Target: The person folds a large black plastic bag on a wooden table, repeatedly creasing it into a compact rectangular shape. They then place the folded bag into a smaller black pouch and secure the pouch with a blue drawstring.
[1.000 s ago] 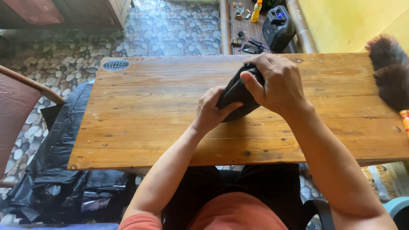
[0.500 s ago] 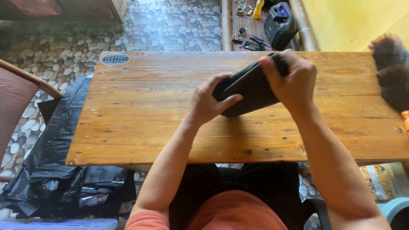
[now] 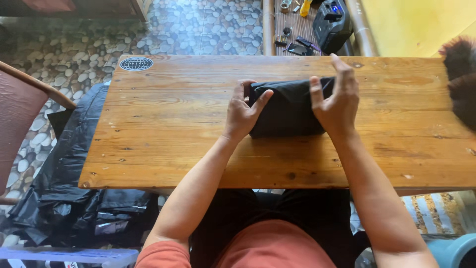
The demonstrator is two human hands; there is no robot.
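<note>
A folded black cloth (image 3: 290, 109) is lying flat near the middle of a wooden desk (image 3: 168, 129), with bare boards stretching wide to its left and toward the near edge. The left hand (image 3: 243, 111) is pressing on its left end; the right hand (image 3: 337, 99) is resting open-fingered against its right end.

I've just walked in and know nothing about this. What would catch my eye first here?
A black folded bundle lies in the middle of the wooden table, with the left hand pressing its left end and the right hand at its right end, fingers spread. Beyond the table is a pebble-patterned floor, and a crumpled black plastic sheet lies at the lower left.
</note>
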